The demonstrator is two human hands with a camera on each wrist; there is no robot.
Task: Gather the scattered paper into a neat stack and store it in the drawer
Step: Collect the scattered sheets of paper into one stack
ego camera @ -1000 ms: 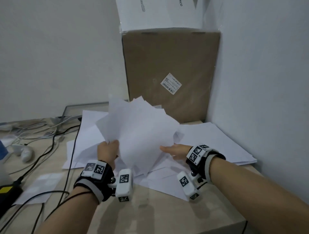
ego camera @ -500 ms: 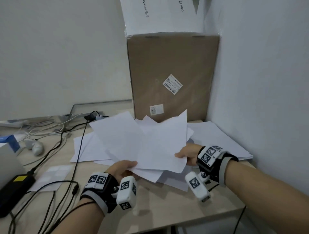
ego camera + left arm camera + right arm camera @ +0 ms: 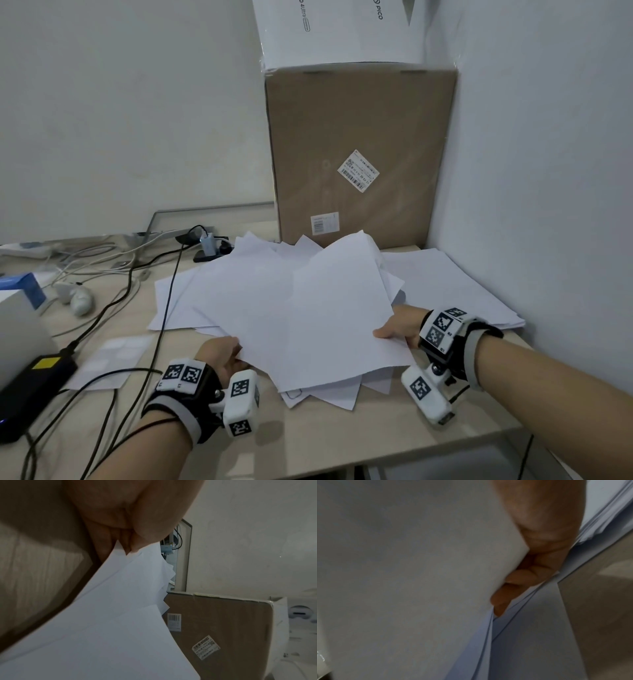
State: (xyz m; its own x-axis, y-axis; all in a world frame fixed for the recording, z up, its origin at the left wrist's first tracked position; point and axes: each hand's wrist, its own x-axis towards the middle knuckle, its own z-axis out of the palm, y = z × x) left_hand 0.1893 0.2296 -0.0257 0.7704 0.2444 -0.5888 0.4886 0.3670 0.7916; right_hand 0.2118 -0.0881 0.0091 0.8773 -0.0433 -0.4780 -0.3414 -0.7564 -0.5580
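Observation:
A loose, fanned sheaf of white paper [image 3: 308, 315] hangs low and nearly flat over the desk. My left hand [image 3: 219, 353] pinches its near left corner; in the left wrist view the fingertips [image 3: 126, 545] close on the paper [image 3: 120, 615]. At the right edge my right hand [image 3: 397, 325] grips it, thumb on top. In the right wrist view the fingers [image 3: 522, 577] curl beneath the sheets [image 3: 402, 574]. More sheets lie on the desk to the left [image 3: 174, 301], underneath [image 3: 318, 394] and in a stack at the right [image 3: 462, 291]. No drawer shows.
A tall cardboard box [image 3: 359, 154] stands against the back corner with a white box [image 3: 342, 31] on top. Cables [image 3: 164, 308], a black power brick [image 3: 30, 383], a mouse [image 3: 77, 298] and a blue box [image 3: 24, 291] crowd the left. The wall [image 3: 548, 171] closes the right side.
The sheaf, held up and tilted a second ago, has come down nearly flat over the desk. My left hand slid to its near corner and my right hand took the right edge.

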